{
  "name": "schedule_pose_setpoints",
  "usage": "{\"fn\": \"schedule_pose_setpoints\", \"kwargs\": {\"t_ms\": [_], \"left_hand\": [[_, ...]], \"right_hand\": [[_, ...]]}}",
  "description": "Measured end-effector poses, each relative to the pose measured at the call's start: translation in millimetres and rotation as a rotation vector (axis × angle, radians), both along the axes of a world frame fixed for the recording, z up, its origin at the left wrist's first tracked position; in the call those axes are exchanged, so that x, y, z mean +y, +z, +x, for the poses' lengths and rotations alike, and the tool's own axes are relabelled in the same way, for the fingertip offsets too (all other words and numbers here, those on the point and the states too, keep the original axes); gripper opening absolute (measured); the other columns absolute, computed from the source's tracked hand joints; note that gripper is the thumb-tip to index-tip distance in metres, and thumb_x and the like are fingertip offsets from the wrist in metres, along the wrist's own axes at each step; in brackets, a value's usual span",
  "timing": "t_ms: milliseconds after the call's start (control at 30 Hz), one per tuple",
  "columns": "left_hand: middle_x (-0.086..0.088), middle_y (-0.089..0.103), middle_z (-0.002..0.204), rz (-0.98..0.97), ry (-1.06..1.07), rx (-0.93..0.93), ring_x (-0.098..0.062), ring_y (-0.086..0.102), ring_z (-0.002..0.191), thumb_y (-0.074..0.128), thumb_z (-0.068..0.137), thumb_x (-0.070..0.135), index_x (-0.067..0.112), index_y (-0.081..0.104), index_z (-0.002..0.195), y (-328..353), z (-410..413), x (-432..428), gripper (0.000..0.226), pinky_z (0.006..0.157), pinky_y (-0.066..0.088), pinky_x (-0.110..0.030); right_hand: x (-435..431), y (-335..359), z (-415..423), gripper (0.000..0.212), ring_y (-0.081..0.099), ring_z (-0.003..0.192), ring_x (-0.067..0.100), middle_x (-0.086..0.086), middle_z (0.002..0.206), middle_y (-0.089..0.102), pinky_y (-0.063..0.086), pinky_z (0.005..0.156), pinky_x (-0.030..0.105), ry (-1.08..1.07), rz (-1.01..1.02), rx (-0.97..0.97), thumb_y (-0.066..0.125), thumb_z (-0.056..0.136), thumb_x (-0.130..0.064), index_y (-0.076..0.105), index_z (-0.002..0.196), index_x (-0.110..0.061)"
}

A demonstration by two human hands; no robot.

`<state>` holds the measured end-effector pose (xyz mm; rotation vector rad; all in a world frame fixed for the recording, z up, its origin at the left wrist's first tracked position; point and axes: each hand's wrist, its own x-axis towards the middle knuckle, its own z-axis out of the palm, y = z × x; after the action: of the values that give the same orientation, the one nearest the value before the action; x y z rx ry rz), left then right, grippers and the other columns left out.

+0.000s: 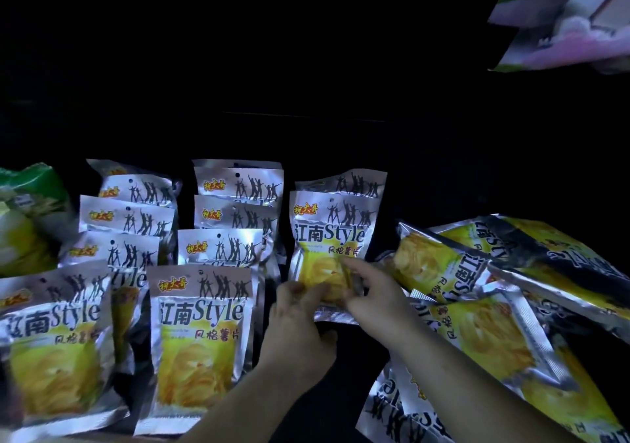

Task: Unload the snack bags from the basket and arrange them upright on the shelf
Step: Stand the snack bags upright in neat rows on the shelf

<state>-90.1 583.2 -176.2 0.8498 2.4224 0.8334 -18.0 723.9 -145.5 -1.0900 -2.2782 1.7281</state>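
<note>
Both hands are closed on one silver foil snack bag with a yellow crisp picture (332,238). The left hand (300,309) pinches its lower left corner and the right hand (371,296) pinches its lower right, the two close together. Held low at both corners, the bag stays upright with its print facing out. It looks as if it is being set on its bottom seam as the front of a third row, just ahead of one matching bag (341,183) standing behind it.

The dark shelf (347,381) carries two fuller rows towards its left end, each bag propped against the one behind. The left row (112,255) shows four faces and a sliver of a fifth, and so does the middle row (221,248). That makes about twelve bags standing.

Towards the right end a loose heap of the same bags (477,333) lies flat and overlapping, probably waiting their turn. At least five are there, but the overlap hides the exact count.

One green and yellow bag (27,210) sits at the far left, and pale pink and white packs (562,16) hang in the upper right corner. No basket is in view.
</note>
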Motion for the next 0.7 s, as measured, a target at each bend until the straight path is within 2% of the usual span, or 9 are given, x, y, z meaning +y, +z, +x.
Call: {"fn": "schedule_pose_setpoints", "kwargs": {"t_ms": [67, 167, 233, 300, 400, 500, 600, 700], "left_hand": [[0.007, 0.022, 0.144, 0.022, 0.015, -0.044, -0.016, 0.049, 0.128, 0.068, 0.085, 0.026, 0.051, 0.035, 0.149, -2, -1, 0, 0.077, 0.098, 0.051, -0.030], [0.008, 0.025, 0.137, 0.033, 0.029, -0.007, -0.015, 0.054, 0.120, 0.066, 0.087, 0.026, 0.050, 0.032, 0.151, -2, 2, 3, 0.076, 0.087, 0.055, -0.030], [0.007, 0.030, 0.131, 0.064, 0.054, 0.025, -0.015, 0.056, 0.116, 0.067, 0.088, 0.027, 0.047, 0.035, 0.151, -4, 5, 5, 0.073, 0.085, 0.056, -0.030], [0.006, 0.035, 0.129, 0.095, 0.077, 0.037, -0.017, 0.058, 0.113, 0.068, 0.088, 0.027, 0.042, 0.040, 0.150, -6, 6, 6, 0.070, 0.085, 0.056, -0.032], [0.004, 0.045, 0.125, 0.155, 0.103, 0.034, -0.021, 0.062, 0.106, 0.066, 0.087, 0.020, 0.036, 0.052, 0.144, -5, 9, 8, 0.060, 0.082, 0.057, -0.034], [0.004, 0.048, 0.125, 0.163, 0.105, 0.055, -0.022, 0.062, 0.105, 0.061, 0.088, 0.017, 0.033, 0.057, 0.138, -5, 11, 11, 0.053, 0.079, 0.056, -0.034], [0.005, 0.048, 0.130, 0.117, 0.079, 0.044, -0.023, 0.062, 0.106, 0.062, 0.088, 0.019, 0.034, 0.054, 0.141, -7, 15, 13, 0.055, 0.078, 0.054, -0.031], [0.008, 0.041, 0.140, 0.045, 0.036, 0.016, -0.018, 0.061, 0.112, 0.067, 0.088, 0.023, 0.037, 0.043, 0.149, -8, 20, 17, 0.067, 0.082, 0.052, -0.028]], "right_hand": [[-1, 0, 0, 0.060, 0.058, 0.101, 0.006, -0.009, 0.127, 0.050, 0.044, 0.057, 0.005, 0.010, -0.010, 0.024, 0.056, 0.093, -0.002, 0.058, 0.136, -0.044], [-2, -2, 4, 0.044, 0.056, 0.112, 0.001, -0.012, 0.131, 0.055, 0.050, 0.086, 0.018, -0.027, 0.007, 0.063, 0.062, 0.098, -0.025, 0.060, 0.131, -0.053], [-2, 0, 10, 0.037, 0.057, 0.099, -0.005, -0.011, 0.119, 0.057, 0.046, 0.083, 0.016, -0.065, 0.048, 0.077, 0.063, 0.097, -0.037, 0.059, 0.130, -0.053], [-2, 4, 19, 0.038, 0.056, 0.094, -0.011, -0.013, 0.114, 0.058, 0.043, 0.078, 0.011, -0.077, 0.099, 0.078, 0.064, 0.097, -0.038, 0.059, 0.132, -0.049], [-2, 9, 38, 0.036, 0.054, 0.112, -0.006, -0.026, 0.126, 0.056, 0.042, 0.085, 0.013, -0.082, 0.126, 0.065, 0.065, 0.097, -0.036, 0.060, 0.132, -0.048], [4, 12, 64, 0.036, 0.055, 0.118, -0.002, -0.025, 0.130, 0.057, 0.048, 0.097, 0.022, -0.102, 0.126, 0.047, 0.064, 0.099, -0.033, 0.059, 0.132, -0.047], [13, 13, 90, 0.033, 0.057, 0.117, -0.001, -0.022, 0.125, 0.060, 0.049, 0.102, 0.028, -0.133, 0.133, 0.023, 0.063, 0.100, -0.028, 0.061, 0.128, -0.044], [15, 11, 104, 0.032, 0.057, 0.114, -0.005, -0.026, 0.119, 0.062, 0.049, 0.099, 0.028, -0.146, 0.113, 0.024, 0.063, 0.099, -0.024, 0.060, 0.115, -0.052]]}}
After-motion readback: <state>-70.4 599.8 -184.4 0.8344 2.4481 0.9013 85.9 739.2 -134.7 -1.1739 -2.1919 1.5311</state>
